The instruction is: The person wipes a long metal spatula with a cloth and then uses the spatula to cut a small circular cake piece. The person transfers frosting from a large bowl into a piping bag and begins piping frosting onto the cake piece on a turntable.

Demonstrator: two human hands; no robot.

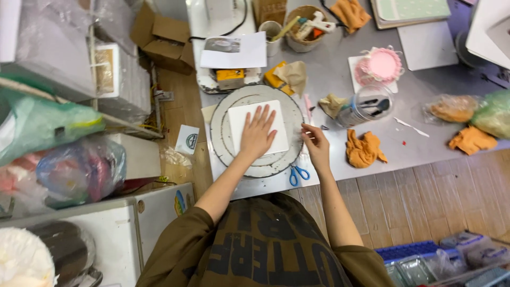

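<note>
The left hand [257, 133] lies flat, fingers spread, on a white square board [258, 127] centred on a round grey turntable [257, 130] at the near left corner of the grey metal table [419, 143]. The right hand [316, 143] rests just off the turntable's right rim, fingers curled, perhaps pinching something too small to tell. Blue-handled scissors [298, 174] lie at the table's edge; a crumpled orange cloth [363, 149] sits near.

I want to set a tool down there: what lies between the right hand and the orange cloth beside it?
In the head view, only bare grey table lies between the right hand and the orange cloth.
</note>
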